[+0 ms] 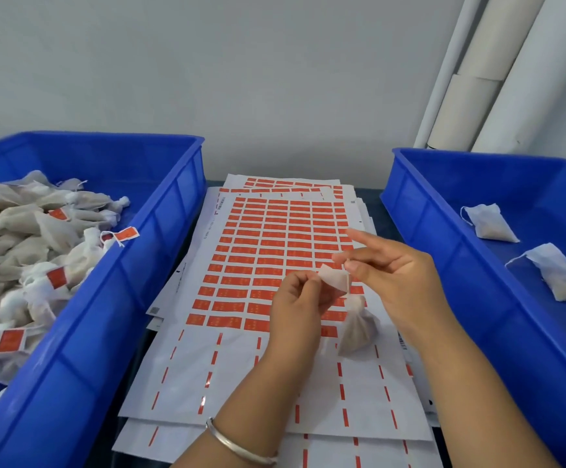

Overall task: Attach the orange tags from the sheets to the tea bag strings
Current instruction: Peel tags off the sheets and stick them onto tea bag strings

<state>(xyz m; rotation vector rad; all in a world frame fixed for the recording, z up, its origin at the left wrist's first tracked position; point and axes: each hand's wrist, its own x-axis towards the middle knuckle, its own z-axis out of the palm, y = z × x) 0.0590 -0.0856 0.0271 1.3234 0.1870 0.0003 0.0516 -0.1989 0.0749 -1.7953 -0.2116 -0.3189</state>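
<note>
While hovering above the tag sheets [268,251], left hand [297,298] and right hand [389,278] pinching a pale tag [334,278] between fingertips. Tea bag [357,327] dangling just beneath, over the sheets, between two blue bins [160,211].

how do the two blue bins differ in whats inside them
The left bin is heaped with many tea bags, several already carrying orange tags. The right bin shows only two tea bags, lying apart on its bare floor, with no tags in sight. Its far side is cut off by the frame. Both are blue plastic bins flanking the tag sheets.
</note>
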